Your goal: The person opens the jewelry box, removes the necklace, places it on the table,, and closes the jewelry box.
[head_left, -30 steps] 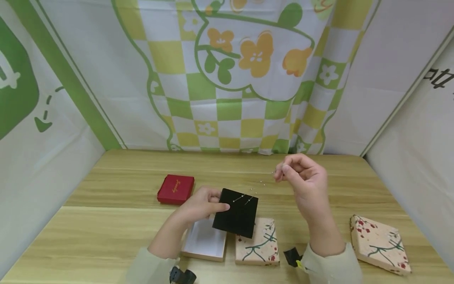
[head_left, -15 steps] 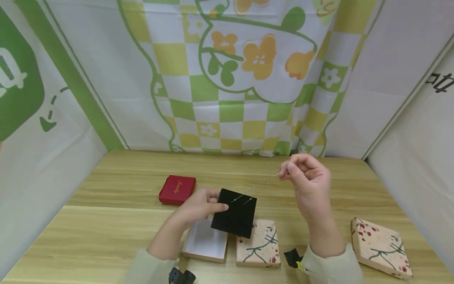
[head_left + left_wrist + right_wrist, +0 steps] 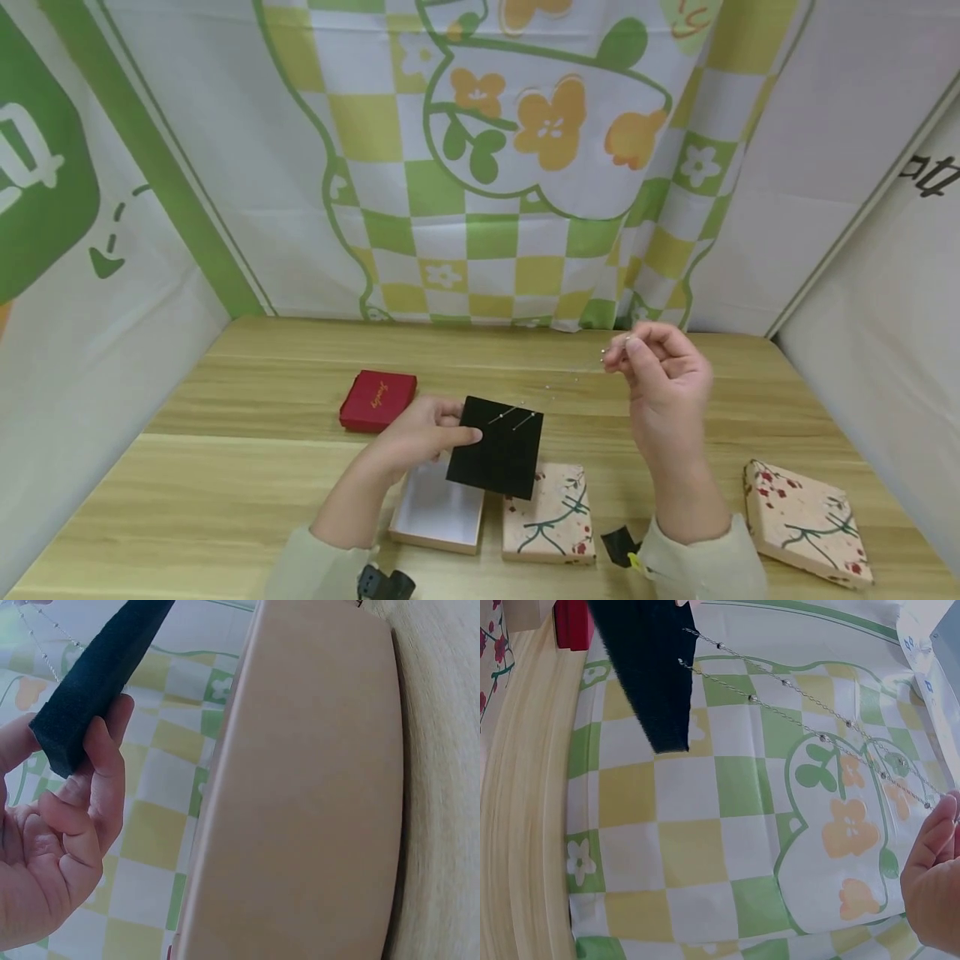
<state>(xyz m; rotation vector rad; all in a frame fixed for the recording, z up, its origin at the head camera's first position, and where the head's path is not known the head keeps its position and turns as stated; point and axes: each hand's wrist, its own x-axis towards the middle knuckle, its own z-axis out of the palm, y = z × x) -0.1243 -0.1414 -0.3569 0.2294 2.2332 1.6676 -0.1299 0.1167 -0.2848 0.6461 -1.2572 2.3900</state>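
Observation:
My left hand grips a black square jewelry pad by its left edge, thumb on top and fingers beneath, as the left wrist view shows. Two strands of a thin silver beaded chain run from the pad up to my right hand. Thumb and index finger of that hand pinch the chain's far end, up and to the right of the pad. In the right wrist view the strands stretch nearly straight between pad and fingertips. The pad is held above an open box and a floral box lid.
A red jewelry box with gold lettering sits at the left on the wooden table. Another floral box lies at the right. Behind the table hangs a checked curtain.
My right hand has moved a little to the right, drawing the chain along with it. The left hand and pad stay nearly in place.

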